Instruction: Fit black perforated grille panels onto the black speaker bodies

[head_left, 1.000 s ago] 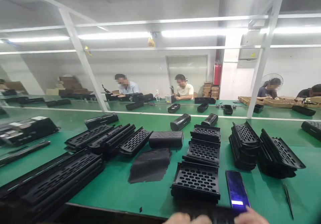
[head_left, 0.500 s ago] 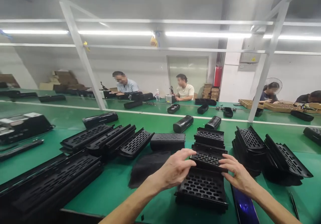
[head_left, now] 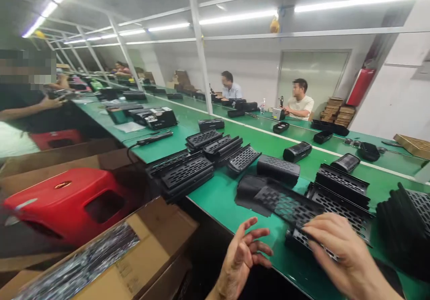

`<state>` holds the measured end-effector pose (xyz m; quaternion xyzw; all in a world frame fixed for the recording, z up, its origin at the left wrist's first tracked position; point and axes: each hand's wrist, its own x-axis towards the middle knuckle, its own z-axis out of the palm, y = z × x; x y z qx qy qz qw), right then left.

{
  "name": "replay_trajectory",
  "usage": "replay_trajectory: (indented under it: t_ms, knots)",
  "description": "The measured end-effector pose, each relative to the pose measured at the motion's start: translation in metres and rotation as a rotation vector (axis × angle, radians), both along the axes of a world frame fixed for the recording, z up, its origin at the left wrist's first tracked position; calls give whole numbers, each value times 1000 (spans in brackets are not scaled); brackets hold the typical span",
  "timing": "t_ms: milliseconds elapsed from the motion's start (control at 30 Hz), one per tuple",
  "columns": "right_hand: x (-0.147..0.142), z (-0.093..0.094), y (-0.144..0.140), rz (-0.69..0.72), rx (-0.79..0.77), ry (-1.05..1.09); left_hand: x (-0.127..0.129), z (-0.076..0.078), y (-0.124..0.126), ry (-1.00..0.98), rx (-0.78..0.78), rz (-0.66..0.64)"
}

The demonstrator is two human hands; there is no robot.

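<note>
My right hand grips the near end of a long black perforated panel, which lies slanted over a black cloth on the green table. Behind it sits a stack of similar panels. My left hand hovers at the table's front edge, palm up with its fingers spread, holding nothing. A black speaker body lies just beyond the cloth.
More black panels are piled at the left and the far right. Below the table edge are a red stool and an open cardboard box. A co-worker sits at the left; two people work across the line.
The view has swung left. My left hand came off the panel stack and opened at the table edge. My right hand now holds one panel pulled out over the cloth.
</note>
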<state>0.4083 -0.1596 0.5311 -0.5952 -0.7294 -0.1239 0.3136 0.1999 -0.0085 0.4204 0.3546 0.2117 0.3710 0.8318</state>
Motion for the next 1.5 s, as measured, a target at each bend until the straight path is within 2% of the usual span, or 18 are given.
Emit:
replay_trajectory:
  t_ms: [33,100,233,300,367,433,533,600,667,767,867,933,1000,1100,1233,1300,1433,1500]
  knots:
    - [-16,-1,16,85,-68,-7,0,3,-3,-67,-102,-28]
    - [-40,-8,42,204,-209,-2,-5,7,2,-110,-263,18]
    - [-50,-14,76,307,-480,69,-30,9,36,-15,-389,147]
    - [-43,-11,96,207,-606,94,-46,6,51,43,-379,225]
    - [-34,-12,124,-29,-697,54,-62,1,59,90,-342,295]
    - [-26,-21,157,-237,-781,-26,-77,-5,61,128,-314,325]
    - [-17,-44,196,-328,-928,-103,-90,-14,58,165,-297,313]
    - [-12,-57,210,-352,-994,-151,-90,-19,55,171,-294,300]
    - [-8,-60,215,-350,-1016,-188,-82,-22,52,161,-304,266]
    - [-8,-45,214,-316,-994,-224,-63,-27,49,144,-313,195]
    - [-23,-24,208,-231,-922,-249,-50,-30,48,142,-307,152]
    - [-40,-19,199,-135,-882,-269,-49,-32,49,120,-318,140]
    - [-60,-23,187,-38,-877,-298,-55,-33,50,83,-354,140]
    - [-83,-39,168,50,-911,-337,-65,-34,54,62,-414,160]
    - [-93,-52,155,102,-928,-319,-73,-35,64,165,-390,119]
    - [-90,-51,154,81,-899,-274,-72,-37,69,221,-320,95]
    - [-75,-51,160,-121,-799,-141,-72,-39,71,250,-229,118]
    - [-67,-51,164,-169,-827,-50,-76,-36,68,241,-216,129]
